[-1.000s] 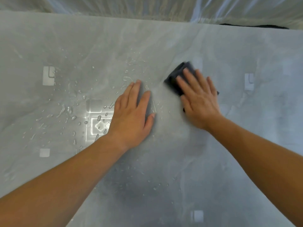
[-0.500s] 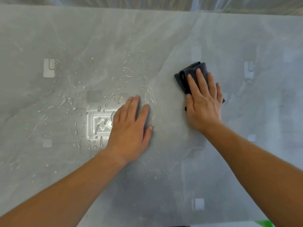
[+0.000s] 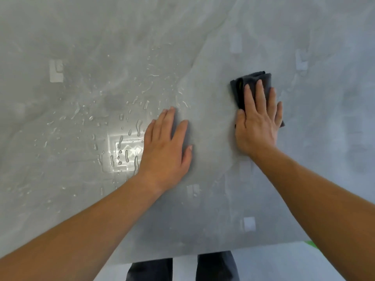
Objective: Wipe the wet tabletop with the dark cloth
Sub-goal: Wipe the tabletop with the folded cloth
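The place cannot be named with confidence. Only a glossy grey marble-look tabletop [image 3: 203, 47] shows, mirroring square ceiling lights [image 3: 121, 153] (possibly indoor premises), above a pale floor [image 3: 263, 264].

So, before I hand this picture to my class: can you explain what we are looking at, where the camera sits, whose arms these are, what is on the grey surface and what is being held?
There is no machine here. The picture comes from a wide-angle camera worn on a person's head, looking forward and down, so the two bare arms reaching in from the bottom are the wearer's own. The grey tabletop fills most of the view. Its left part is covered with water drops, some catching a bright reflection of light; the right part shows no drops. The left hand lies flat on the table, palm down, holding nothing. The right hand presses flat on a folded dark cloth, which pokes out beyond the fingertips. Below the table's near edge you can see the person's dark trousers.
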Demonstrator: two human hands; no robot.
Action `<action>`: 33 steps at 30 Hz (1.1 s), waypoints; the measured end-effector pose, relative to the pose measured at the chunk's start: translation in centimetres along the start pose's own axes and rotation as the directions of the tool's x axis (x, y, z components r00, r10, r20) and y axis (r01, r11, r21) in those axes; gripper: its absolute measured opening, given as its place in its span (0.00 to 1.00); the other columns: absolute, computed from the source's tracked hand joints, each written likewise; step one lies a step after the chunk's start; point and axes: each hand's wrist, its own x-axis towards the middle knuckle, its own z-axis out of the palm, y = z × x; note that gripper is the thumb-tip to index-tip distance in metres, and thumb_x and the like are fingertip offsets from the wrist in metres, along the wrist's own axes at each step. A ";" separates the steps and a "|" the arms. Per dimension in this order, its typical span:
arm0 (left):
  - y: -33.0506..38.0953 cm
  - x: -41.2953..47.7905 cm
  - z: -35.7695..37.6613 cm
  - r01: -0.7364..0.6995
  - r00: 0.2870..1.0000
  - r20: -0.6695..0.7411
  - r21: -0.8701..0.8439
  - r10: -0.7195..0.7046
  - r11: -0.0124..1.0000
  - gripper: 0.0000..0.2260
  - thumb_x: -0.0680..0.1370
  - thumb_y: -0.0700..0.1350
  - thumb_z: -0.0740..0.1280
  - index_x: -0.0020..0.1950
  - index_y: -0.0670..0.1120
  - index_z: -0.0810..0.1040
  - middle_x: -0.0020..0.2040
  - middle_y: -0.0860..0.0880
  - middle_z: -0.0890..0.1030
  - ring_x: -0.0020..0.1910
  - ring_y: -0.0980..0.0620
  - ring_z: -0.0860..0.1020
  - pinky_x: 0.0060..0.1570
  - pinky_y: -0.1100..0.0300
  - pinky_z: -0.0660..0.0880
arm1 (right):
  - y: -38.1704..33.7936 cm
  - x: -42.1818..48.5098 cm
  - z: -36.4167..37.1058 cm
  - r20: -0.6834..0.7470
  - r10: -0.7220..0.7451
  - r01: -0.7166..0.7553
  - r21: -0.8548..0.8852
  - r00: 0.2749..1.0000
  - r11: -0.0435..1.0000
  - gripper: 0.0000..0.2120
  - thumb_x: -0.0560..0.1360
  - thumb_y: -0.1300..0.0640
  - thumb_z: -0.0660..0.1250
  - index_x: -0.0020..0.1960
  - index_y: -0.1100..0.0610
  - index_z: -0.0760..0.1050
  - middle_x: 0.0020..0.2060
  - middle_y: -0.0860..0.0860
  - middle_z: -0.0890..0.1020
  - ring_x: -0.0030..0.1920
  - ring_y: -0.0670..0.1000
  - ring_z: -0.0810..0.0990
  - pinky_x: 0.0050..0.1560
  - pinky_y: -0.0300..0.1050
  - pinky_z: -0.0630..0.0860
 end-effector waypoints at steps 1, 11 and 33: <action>0.2 -0.4 0.2 -0.004 1.000 0.005 -0.007 0.004 1.000 0.25 0.79 0.52 0.59 0.75 0.44 0.68 0.80 0.39 0.57 0.80 0.40 0.53 0.77 0.44 0.50 | -0.5 -1.2 0.4 -0.013 -0.027 0.027 -0.008 1.000 1.000 0.29 0.82 0.46 0.50 0.82 0.45 0.50 0.82 0.47 0.49 0.82 0.56 0.43 0.79 0.58 0.40; -0.1 -5.7 1.2 -0.095 0.994 0.052 0.039 0.093 0.995 0.25 0.80 0.51 0.59 0.75 0.43 0.69 0.80 0.38 0.59 0.79 0.39 0.56 0.76 0.41 0.55 | 3.0 -9.1 0.8 0.071 -0.423 0.427 -0.073 0.903 0.901 0.27 0.81 0.46 0.52 0.80 0.47 0.60 0.81 0.50 0.59 0.81 0.60 0.54 0.78 0.62 0.49; 0.9 -14.8 4.6 0.025 1.000 0.011 0.126 -0.026 0.992 0.25 0.80 0.53 0.61 0.75 0.46 0.65 0.81 0.40 0.54 0.80 0.39 0.51 0.76 0.41 0.51 | 1.5 -21.2 4.0 0.013 -0.334 0.334 -0.051 0.942 0.941 0.27 0.83 0.47 0.52 0.81 0.50 0.57 0.82 0.51 0.55 0.81 0.61 0.49 0.79 0.62 0.47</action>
